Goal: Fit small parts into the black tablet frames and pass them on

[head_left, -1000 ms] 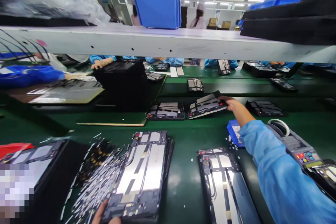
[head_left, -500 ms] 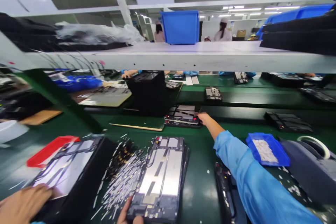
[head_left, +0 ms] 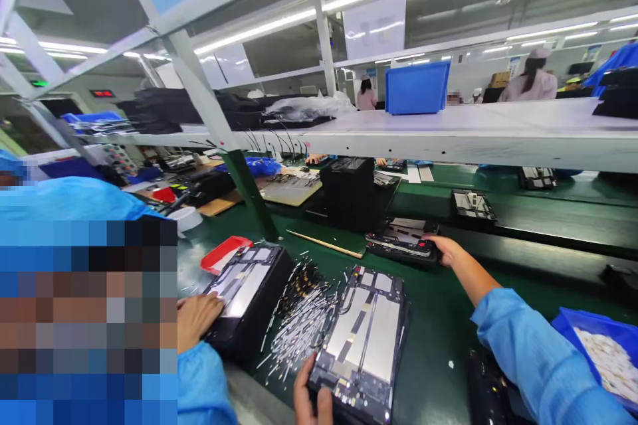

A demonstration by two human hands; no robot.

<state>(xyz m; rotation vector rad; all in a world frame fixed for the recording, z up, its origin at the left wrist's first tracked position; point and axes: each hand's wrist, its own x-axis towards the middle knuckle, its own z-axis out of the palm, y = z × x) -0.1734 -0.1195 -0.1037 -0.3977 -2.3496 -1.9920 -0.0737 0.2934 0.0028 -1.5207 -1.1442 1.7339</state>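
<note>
My right hand (head_left: 445, 250) reaches far forward in a blue sleeve and grips the right edge of the top tablet frame (head_left: 405, 236), which lies on a short pile of such frames on the green belt. At the bottom edge, my left hand (head_left: 309, 400) holds the near end of a taller stack of tablet frames (head_left: 369, 337), thumb on top. Several thin silvery strips (head_left: 299, 319) lie loose just left of that stack.
A co-worker in blue sits close on my left, one hand (head_left: 198, 319) on another black stack (head_left: 245, 287). A red tray (head_left: 224, 254) and a green post (head_left: 249, 194) stand behind it. A blue tray (head_left: 605, 345) of white bits is at right. A white shelf (head_left: 448, 136) hangs overhead.
My right hand carried a tablet frame leftward and set it on the pile on the belt. The view swung left and up, bringing the co-worker into sight.
</note>
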